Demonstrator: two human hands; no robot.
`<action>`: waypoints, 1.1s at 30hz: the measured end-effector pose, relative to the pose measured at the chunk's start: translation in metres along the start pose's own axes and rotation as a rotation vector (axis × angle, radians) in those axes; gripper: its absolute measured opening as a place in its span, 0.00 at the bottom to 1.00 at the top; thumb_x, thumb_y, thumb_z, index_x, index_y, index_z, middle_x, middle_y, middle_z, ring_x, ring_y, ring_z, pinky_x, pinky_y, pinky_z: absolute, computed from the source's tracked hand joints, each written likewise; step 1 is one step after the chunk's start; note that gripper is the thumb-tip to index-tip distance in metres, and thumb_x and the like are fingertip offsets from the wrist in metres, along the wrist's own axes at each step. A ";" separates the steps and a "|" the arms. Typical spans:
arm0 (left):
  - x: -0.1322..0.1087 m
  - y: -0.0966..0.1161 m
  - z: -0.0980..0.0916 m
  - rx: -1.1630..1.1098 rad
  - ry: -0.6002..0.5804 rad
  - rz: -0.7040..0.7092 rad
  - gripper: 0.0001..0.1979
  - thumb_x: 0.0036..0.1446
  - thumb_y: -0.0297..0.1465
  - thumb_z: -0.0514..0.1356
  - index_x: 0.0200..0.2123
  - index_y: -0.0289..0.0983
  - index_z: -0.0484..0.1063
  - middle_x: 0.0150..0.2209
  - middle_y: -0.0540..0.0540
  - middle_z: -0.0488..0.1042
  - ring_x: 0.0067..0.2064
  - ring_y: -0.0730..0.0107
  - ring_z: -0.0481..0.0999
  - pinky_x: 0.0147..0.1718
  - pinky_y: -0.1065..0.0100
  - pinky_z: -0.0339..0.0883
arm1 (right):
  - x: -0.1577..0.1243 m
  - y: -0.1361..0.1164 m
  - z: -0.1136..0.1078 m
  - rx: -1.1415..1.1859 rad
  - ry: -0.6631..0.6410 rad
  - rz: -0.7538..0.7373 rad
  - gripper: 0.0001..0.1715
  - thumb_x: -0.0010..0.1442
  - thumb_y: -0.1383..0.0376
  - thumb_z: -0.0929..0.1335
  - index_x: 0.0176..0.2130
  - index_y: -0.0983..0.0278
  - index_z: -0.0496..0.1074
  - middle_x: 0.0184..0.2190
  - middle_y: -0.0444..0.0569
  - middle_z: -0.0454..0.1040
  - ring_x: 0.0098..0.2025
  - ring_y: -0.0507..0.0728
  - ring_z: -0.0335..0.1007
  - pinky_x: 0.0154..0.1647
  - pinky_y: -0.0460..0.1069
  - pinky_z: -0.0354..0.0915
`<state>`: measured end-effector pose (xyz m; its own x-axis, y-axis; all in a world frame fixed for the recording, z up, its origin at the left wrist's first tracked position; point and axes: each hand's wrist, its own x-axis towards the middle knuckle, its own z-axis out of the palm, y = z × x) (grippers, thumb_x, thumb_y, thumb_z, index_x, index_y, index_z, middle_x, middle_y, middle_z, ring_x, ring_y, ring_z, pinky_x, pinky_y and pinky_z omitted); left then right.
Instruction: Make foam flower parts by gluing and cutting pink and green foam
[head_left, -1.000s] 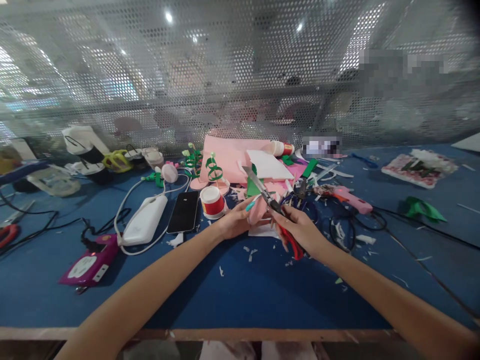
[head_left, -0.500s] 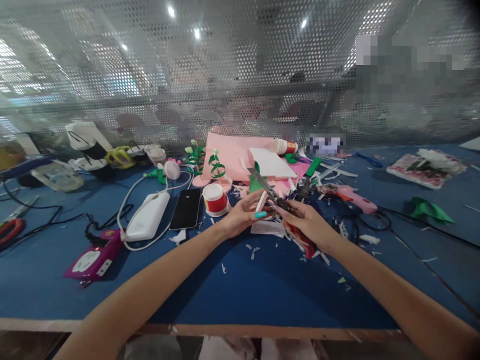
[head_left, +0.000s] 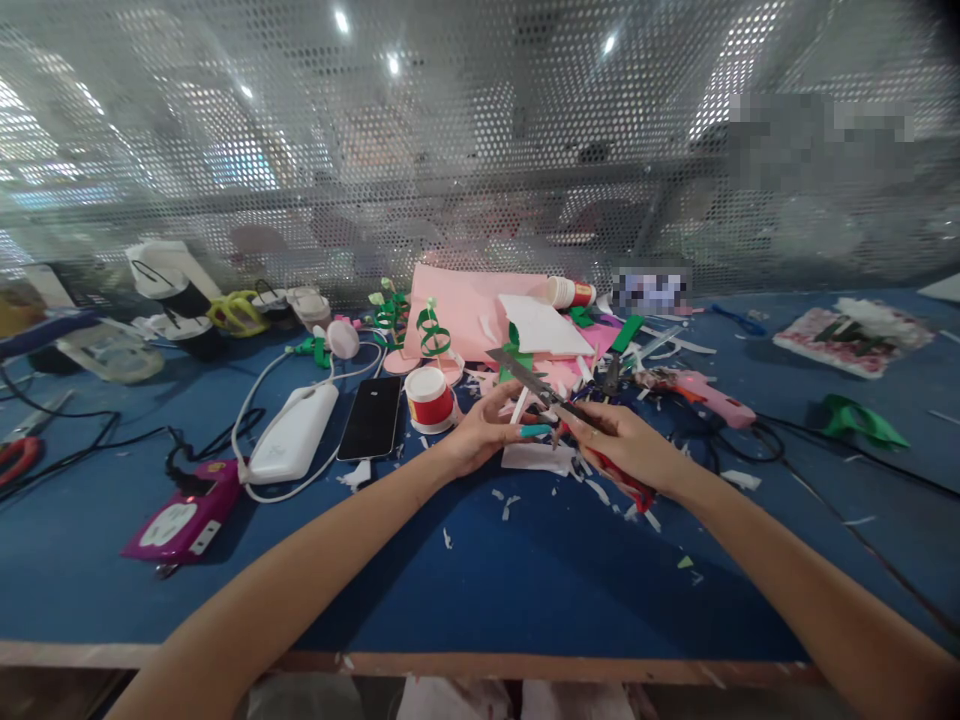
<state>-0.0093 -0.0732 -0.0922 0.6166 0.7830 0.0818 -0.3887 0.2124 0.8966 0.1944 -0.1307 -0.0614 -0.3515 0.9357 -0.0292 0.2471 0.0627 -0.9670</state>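
Note:
My right hand [head_left: 626, 445] is closed round the red handles of a pair of scissors [head_left: 531, 378], whose dark blades point up and left over my left hand [head_left: 491, 430]. Between the thumb and fingers of my left hand is a narrow white paper strip [head_left: 519, 407], close under the blades. Whether the blades touch the strip I cannot tell. A flat white paper piece [head_left: 536, 458] lies on the table just below both hands. To the left of my left hand stands a red and white paper cup [head_left: 430, 400], upside down.
A black phone [head_left: 371, 418], a white power bank [head_left: 294, 435] and a purple power strip [head_left: 184, 515] lie on the left with cables. Pink sheets [head_left: 472, 310] and scraps are behind my hands. A pink glue gun [head_left: 709, 398] lies right, its cord trailing.
My right hand and the scissors have moved slightly right, and the blades lie at a flatter angle. My left hand has barely shifted and still pinches the paper strip.

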 end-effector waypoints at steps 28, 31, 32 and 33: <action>-0.001 -0.002 0.003 0.102 0.042 -0.006 0.34 0.35 0.22 0.69 0.49 0.41 0.67 0.38 0.46 0.73 0.37 0.68 0.73 0.36 0.66 0.70 | -0.004 -0.005 -0.008 -0.060 -0.073 0.107 0.18 0.59 0.50 0.63 0.31 0.62 0.65 0.09 0.34 0.56 0.06 0.44 0.45 0.04 0.40 0.49; -0.002 -0.002 0.004 0.124 0.016 -0.012 0.33 0.35 0.21 0.69 0.48 0.40 0.68 0.38 0.46 0.73 0.36 0.71 0.72 0.35 0.68 0.70 | -0.005 -0.006 -0.009 -0.071 -0.083 0.127 0.19 0.58 0.49 0.63 0.32 0.62 0.65 0.10 0.34 0.57 0.07 0.44 0.46 0.04 0.40 0.48; -0.002 -0.002 0.004 0.133 0.005 -0.019 0.33 0.34 0.21 0.70 0.48 0.40 0.68 0.39 0.46 0.73 0.36 0.71 0.72 0.35 0.69 0.70 | -0.005 -0.006 -0.009 -0.075 -0.091 0.131 0.19 0.58 0.49 0.63 0.33 0.62 0.65 0.10 0.35 0.57 0.07 0.44 0.46 0.05 0.40 0.48; -0.002 -0.002 0.004 0.141 -0.002 -0.022 0.33 0.34 0.21 0.70 0.47 0.40 0.68 0.40 0.46 0.73 0.36 0.71 0.72 0.35 0.69 0.70 | -0.005 -0.007 -0.008 -0.080 -0.097 0.132 0.19 0.58 0.49 0.63 0.34 0.62 0.66 0.10 0.35 0.57 0.07 0.44 0.46 0.05 0.40 0.48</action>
<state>-0.0068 -0.0772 -0.0927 0.6253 0.7779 0.0621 -0.2751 0.1452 0.9504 0.2020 -0.1328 -0.0524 -0.3960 0.8998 -0.1831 0.3667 -0.0278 -0.9299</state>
